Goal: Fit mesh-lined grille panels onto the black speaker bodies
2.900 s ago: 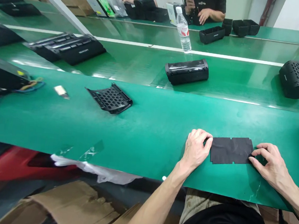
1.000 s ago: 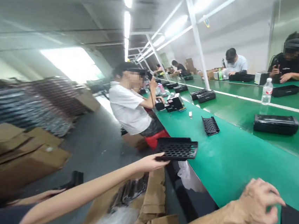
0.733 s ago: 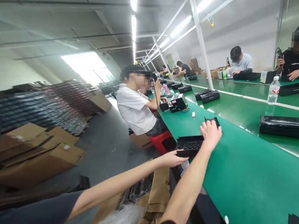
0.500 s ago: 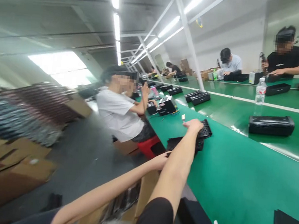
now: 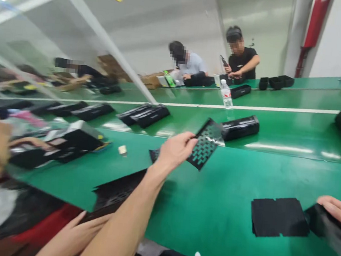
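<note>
The left hand (image 5: pixel 176 152), nearly closed, pinches a perforated black panel (image 5: pixel 205 147) mid-frame — the right hand (image 5: pixel 339 210), fingers curled, grips dark material (image 5: pixel 316 223) at far right.

black perforated panel (image 5: pixel 205 145), glossy green tabletop (image 5: pixel 210 212)

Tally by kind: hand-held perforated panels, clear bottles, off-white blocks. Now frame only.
Black perforated plastic panels: 2, one in the left hand, one in another person's hand
Clear plastic bottle with red-marked label: 1
Small off-white block: 1
Total: 4
</note>
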`<state>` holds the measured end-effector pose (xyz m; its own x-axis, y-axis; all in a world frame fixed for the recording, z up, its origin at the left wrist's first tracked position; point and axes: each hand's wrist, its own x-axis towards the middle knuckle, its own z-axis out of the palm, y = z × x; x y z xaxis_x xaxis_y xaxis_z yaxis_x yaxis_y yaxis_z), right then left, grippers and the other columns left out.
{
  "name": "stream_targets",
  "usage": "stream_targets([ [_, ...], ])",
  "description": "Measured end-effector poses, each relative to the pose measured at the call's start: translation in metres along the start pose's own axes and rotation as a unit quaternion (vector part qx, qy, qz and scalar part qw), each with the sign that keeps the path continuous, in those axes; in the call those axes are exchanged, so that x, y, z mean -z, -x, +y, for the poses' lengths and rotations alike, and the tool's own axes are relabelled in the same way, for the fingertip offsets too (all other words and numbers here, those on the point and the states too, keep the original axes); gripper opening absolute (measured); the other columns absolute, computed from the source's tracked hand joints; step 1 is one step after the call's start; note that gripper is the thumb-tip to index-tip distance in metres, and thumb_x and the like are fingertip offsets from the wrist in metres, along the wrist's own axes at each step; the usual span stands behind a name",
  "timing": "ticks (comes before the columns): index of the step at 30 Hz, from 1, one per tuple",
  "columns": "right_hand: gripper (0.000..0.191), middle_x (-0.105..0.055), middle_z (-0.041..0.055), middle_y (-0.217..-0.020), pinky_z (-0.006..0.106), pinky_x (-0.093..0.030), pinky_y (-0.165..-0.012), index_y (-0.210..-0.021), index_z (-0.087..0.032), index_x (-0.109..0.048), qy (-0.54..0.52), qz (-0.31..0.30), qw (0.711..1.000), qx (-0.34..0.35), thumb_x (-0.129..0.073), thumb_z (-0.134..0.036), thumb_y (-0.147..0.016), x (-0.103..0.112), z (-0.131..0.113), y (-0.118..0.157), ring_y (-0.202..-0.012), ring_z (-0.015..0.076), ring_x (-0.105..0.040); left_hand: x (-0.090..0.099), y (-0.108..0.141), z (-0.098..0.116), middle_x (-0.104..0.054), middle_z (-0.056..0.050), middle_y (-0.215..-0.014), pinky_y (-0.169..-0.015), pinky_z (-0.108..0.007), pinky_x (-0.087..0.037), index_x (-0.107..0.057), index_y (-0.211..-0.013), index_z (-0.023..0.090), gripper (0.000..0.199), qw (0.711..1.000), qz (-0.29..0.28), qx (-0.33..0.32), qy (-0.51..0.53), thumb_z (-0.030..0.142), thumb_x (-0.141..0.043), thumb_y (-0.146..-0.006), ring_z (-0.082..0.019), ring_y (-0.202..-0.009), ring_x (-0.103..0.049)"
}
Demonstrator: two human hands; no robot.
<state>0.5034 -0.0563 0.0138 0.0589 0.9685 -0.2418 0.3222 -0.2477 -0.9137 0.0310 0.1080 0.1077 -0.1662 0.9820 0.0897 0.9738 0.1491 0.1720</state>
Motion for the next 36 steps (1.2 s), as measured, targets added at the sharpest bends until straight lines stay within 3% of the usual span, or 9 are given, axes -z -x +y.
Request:
stream_targets([
  [5,0.066,-0.058,-0.0016,-0.066,0.024,-0.034,-0.05,-0.085,-0.021,-0.067,-0.091,-0.14,0.982,-0.093,-0.075,-0.085,-0.073,0.007,-0.037,-0.014,-0.055,0.0122,-0.045,-0.085,0.043,0.126,-0.08,0.0,-0.108,-0.085,-0.029,-0.052,-0.079,-0.102,0.032,0.015,0.948,-0.138,-0.278,0.075,0.034,-0.065,-0.097,-0.022,-0.104,-0.072],
  [9,0.071,-0.061,-0.002,-0.064,0.022,-0.025,-0.045,-0.094,-0.02,-0.067,-0.043,-0.175,0.978,-0.103,-0.069,-0.089,-0.075,0.011,-0.049,-0.024,-0.048,0.0096,-0.04,-0.106,0.062,0.168,-0.077,-0.007,-0.108,-0.093,-0.038,-0.055,-0.077,-0.105,0.026,0.014,0.927,-0.135,-0.336,0.099,0.031,-0.069,-0.095,-0.027,-0.105,-0.071],
  [12,0.068,-0.065,-0.001,-0.066,0.021,-0.023,-0.044,-0.098,-0.02,-0.067,-0.029,-0.203,0.975,-0.086,-0.063,-0.086,-0.083,0.009,-0.05,-0.03,-0.047,0.009,-0.038,-0.095,0.086,0.172,-0.073,-0.012,-0.13,-0.108,-0.046,-0.051,-0.069,-0.127,0.023,0.041,0.91,-0.11,-0.359,0.174,0.04,-0.077,-0.091,-0.031,-0.122,-0.065],
  [15,0.062,-0.062,-0.0016,-0.068,0.022,-0.027,-0.046,-0.095,-0.021,-0.065,-0.043,-0.229,0.971,-0.05,-0.064,-0.082,-0.087,-0.001,-0.056,-0.037,-0.051,0.0099,-0.041,-0.087,0.12,0.173,-0.074,-0.01,-0.129,-0.104,-0.042,-0.054,-0.064,-0.134,0.024,0.068,0.84,-0.182,-0.395,0.326,0.046,-0.091,-0.076,-0.029,-0.116,-0.069],
  [18,0.059,-0.055,-0.0039,-0.069,0.022,-0.028,-0.047,-0.091,-0.021,-0.064,-0.054,-0.25,0.966,-0.028,-0.069,-0.079,-0.086,-0.01,-0.067,-0.045,-0.053,0.0093,-0.04,-0.089,0.141,0.173,-0.079,-0.006,-0.109,-0.092,-0.036,-0.056,-0.071,-0.115,0.022,0.033,0.805,-0.24,-0.351,0.413,0.033,-0.077,-0.084,-0.023,-0.096,-0.073],
  [20,0.057,-0.052,-0.0066,-0.066,0.022,-0.026,-0.046,-0.098,-0.021,-0.064,-0.051,-0.275,0.959,-0.039,-0.076,-0.075,-0.082,-0.012,-0.072,-0.048,-0.051,0.0081,-0.036,-0.091,0.142,0.168,-0.079,-0.003,-0.093,-0.083,-0.032,-0.054,-0.074,-0.098,0.021,0.015,0.805,-0.25,-0.298,0.448,0.027,-0.064,-0.088,-0.019,-0.083,-0.07],
  [24,0.054,-0.063,-0.0035,-0.077,0.021,-0.035,-0.054,-0.108,-0.02,-0.067,-0.034,-0.311,0.95,-0.025,-0.09,-0.055,-0.074,-0.007,-0.07,-0.054,-0.063,0.0108,-0.05,-0.09,0.13,0.149,-0.077,-0.002,-0.084,-0.073,-0.028,-0.05,-0.075,-0.089,0.019,0.016,0.804,-0.266,-0.196,0.494,0.029,-0.062,-0.085,-0.017,-0.077,-0.066],
  [30,0.046,-0.061,-0.0021,-0.067,0.027,-0.042,-0.054,-0.082,-0.018,-0.069,0.012,-0.2,0.979,-0.037,-0.083,-0.061,-0.074,-0.008,-0.051,-0.069,-0.053,0.0121,-0.05,-0.093,0.114,0.127,-0.074,-0.002,-0.077,-0.068,-0.028,-0.047,-0.076,-0.084,0.018,0.023,0.824,-0.272,-0.121,0.482,0.038,-0.065,-0.085,-0.017,-0.071,-0.063],
  [36,0.054,-0.042,-0.0052,-0.052,0.028,-0.032,-0.054,-0.067,-0.024,-0.045,0.176,-0.148,0.973,0.023,-0.056,-0.072,-0.089,-0.019,-0.038,-0.08,-0.05,0.013,-0.041,-0.104,0.109,0.122,-0.069,0.001,-0.071,-0.065,-0.029,-0.04,-0.072,-0.084,0.02,0.021,0.861,-0.225,-0.087,0.447,0.04,-0.064,-0.086,-0.016,-0.065,-0.056],
])
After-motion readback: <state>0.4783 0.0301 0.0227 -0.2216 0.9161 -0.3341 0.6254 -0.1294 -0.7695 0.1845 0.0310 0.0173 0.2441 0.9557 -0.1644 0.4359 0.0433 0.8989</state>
